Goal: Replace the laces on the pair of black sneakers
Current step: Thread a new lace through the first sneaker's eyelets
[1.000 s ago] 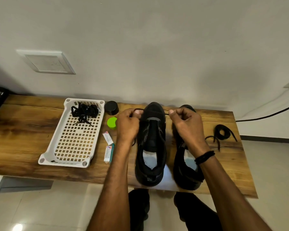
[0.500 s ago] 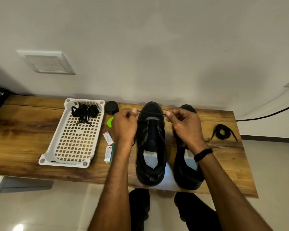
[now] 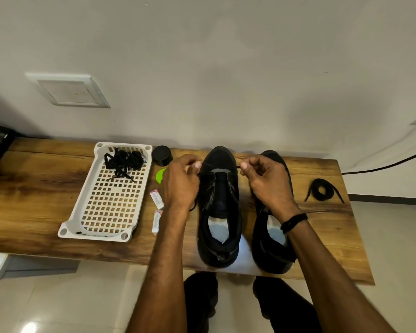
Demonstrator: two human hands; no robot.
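Nearest the person, the heels of both black shoes sat at the front edge of the wooden table (image 3: 34, 200), their openings facing up. The left sneaker (image 3: 219, 212) and the right sneaker (image 3: 271, 241) stood side by side, just apart, each with its long axis running straight away from the person, toes toward the wall. Beyond the tongue of the left sneaker, the two hands flanked its toe end at about the same depth. The left hand (image 3: 181, 181) was on the tray side, and the right hand (image 3: 267, 181) was over the gap and the front of the right sneaker. Each hand pinched the lace (image 3: 220, 165) between thumb and fingers, so that it ran taut from one hand to the other across the shoe, at right angles to its length. The lace appeared to cross at the eyelets furthest from the person, though the eyelets themselves were too dark to make out. Judging from this, the lacing was only beginning, and the next crossings would have to work back toward the person. Neither hand looked better placed. Off to the left, a bundle of laces (image 3: 124, 161) lay at the far end of the white tray (image 3: 95, 236), and a coiled lace (image 3: 323, 189) lay well to the right.
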